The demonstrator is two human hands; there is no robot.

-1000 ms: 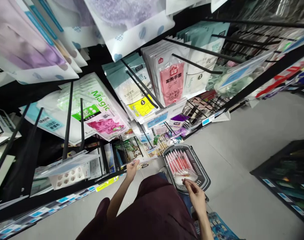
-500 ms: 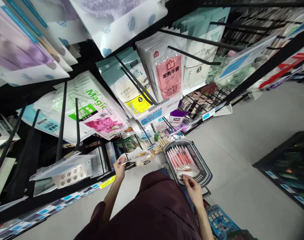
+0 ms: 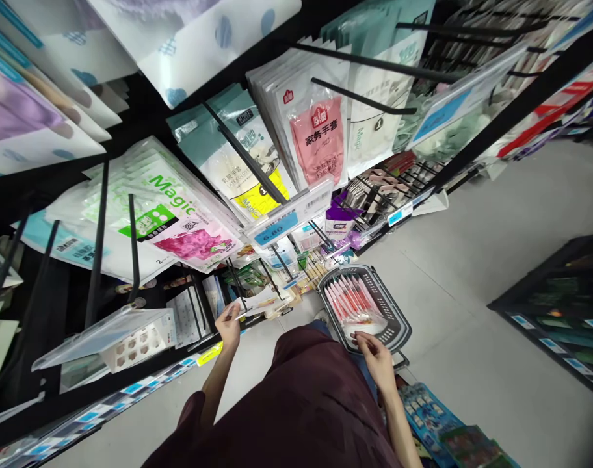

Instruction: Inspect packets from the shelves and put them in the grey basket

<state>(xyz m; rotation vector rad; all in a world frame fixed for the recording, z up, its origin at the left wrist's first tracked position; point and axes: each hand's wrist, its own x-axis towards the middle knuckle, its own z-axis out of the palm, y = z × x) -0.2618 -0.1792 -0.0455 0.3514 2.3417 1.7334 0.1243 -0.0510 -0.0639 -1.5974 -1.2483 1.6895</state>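
Note:
My left hand [image 3: 228, 325] is closed, thumb and fingers pinching the near end of a white price tag holder [image 3: 259, 303] at the front of a low shelf hook. My right hand [image 3: 376, 359] hangs over the near end of a grey shopping basket [image 3: 400, 333] on the floor. Its fingers are slightly bent and apart, close to the white lower edge of a row of clear packs [image 3: 350, 302] with red-orange contents. Whether the fingertips touch the packs I cannot tell.
Hooks hold bagged household gloves [image 3: 320, 140], latex gloves [image 3: 250, 162] and Magic packs [image 3: 179, 221] ahead of me. A price label [image 3: 277, 227] juts out among them. Blue packs [image 3: 430, 416] hang at lower right. A dark display stand [image 3: 560, 312] is across the floor [image 3: 452, 273].
The shelf goods have shifted left and slightly down in view as the camera turned. Both hands keep nearly the same places, the left at the tag holder and the right over the basket.

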